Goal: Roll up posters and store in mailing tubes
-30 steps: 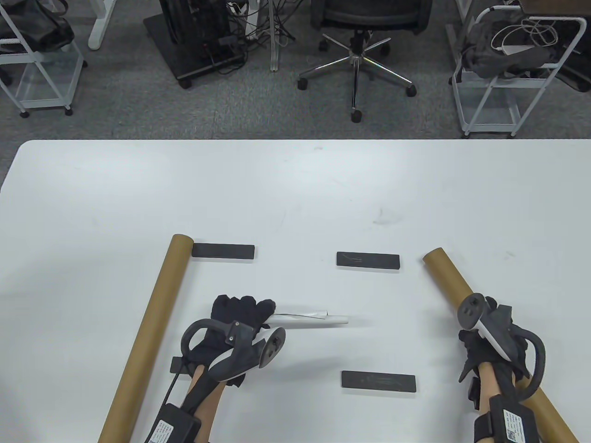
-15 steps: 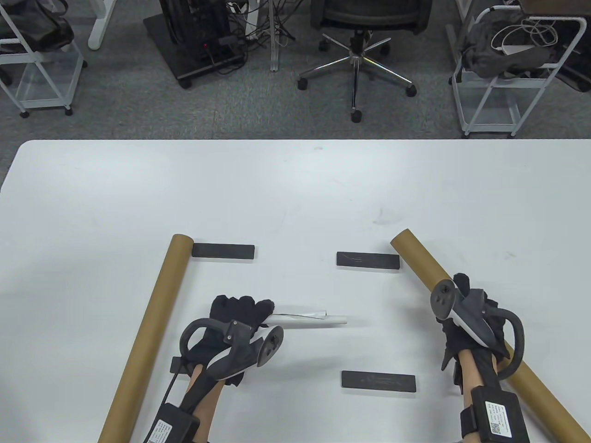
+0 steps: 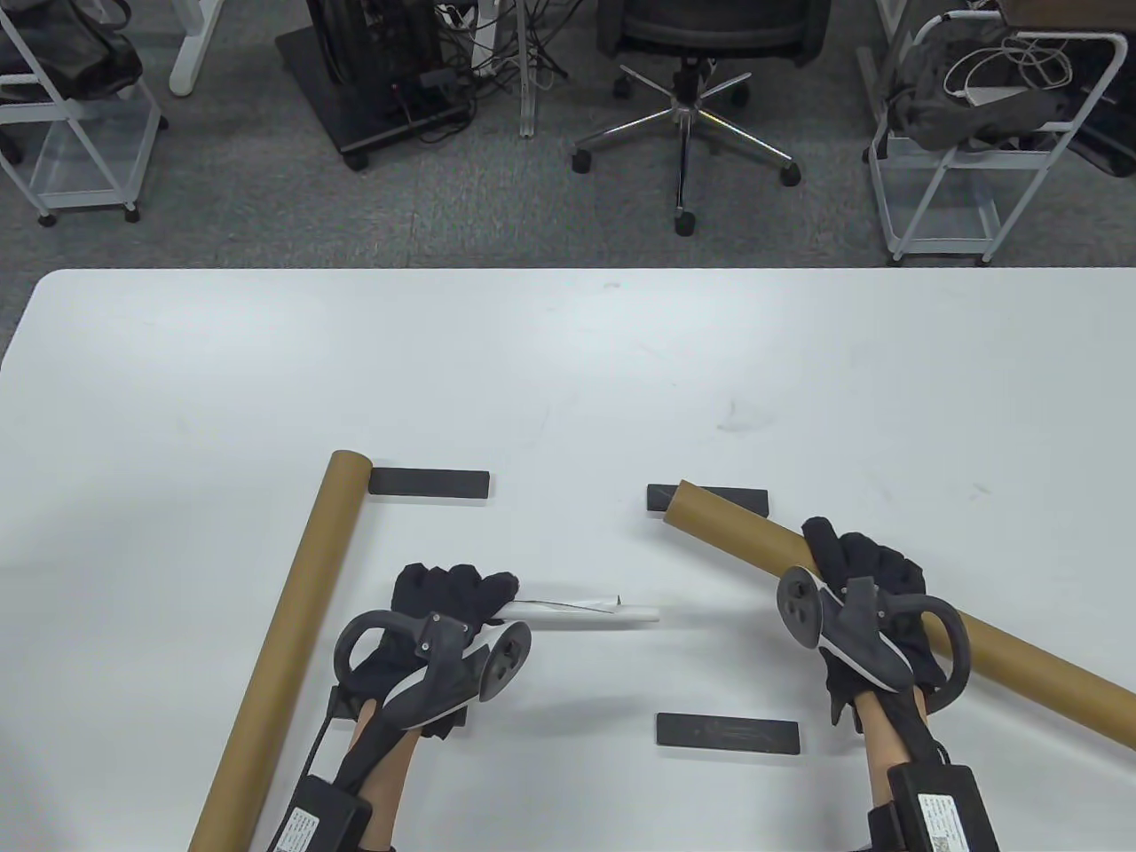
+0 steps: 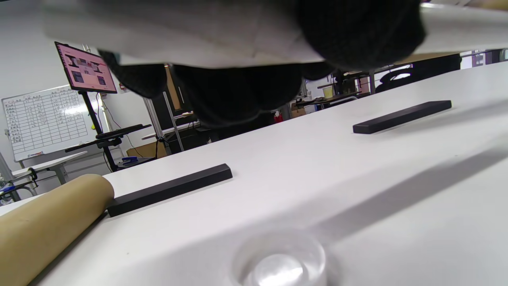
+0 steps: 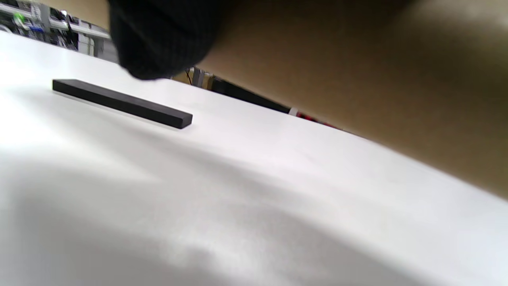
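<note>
1. Since 1 s ago, right hand swung its tube; open end now at 10 o'clock.
2. Left hand grips rolled poster, tip at 3 o'clock.
3. Line up poster w/ tube mouth, then slide in straight.

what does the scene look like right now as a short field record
left hand: grips the rolled white paper poster, held level above the table
right hand: holds the brown cardboard mailing tube, open end toward the poster
second brown cardboard tube: lies on the white table, untouched
black rectangular bars: four, flat on the table
</note>
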The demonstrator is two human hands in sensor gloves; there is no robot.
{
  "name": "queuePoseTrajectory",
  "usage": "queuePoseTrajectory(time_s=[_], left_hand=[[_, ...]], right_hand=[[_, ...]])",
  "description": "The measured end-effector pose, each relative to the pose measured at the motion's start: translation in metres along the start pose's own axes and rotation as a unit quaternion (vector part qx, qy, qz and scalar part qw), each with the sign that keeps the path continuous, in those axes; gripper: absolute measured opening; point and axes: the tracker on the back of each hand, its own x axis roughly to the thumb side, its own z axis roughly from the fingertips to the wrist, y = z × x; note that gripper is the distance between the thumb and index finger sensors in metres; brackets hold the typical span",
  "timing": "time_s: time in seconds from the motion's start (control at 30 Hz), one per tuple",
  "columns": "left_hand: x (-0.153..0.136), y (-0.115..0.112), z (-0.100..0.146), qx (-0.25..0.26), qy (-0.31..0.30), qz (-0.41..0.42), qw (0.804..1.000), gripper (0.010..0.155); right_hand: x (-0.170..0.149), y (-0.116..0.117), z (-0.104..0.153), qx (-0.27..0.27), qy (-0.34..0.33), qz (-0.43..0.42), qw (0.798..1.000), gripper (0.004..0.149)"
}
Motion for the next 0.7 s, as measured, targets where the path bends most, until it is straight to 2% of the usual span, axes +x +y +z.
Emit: queuePoseTrajectory(time_s=[0.2,0.5,0.7], left_hand=[[-0.004,0.0,0.001,0.005,0.005,0.0,1.0,0.055],[-0.014,0.003,0.003,0.021,0.023,0.003,1.0,0.055],[-0.034,0.004,0.007,0.036,0.056,0.021,0.998,0.055]], right_hand=[[0.007,0.004,0.004,-0.007,-0.019,0.023,1.0,0.083],[0.004,0.003,0.009,-0.006,-0.018,0.014,1.0,0.083],[0.008,0.001,0.014,-0.009,-0.032,0.022,0.999,0.082]])
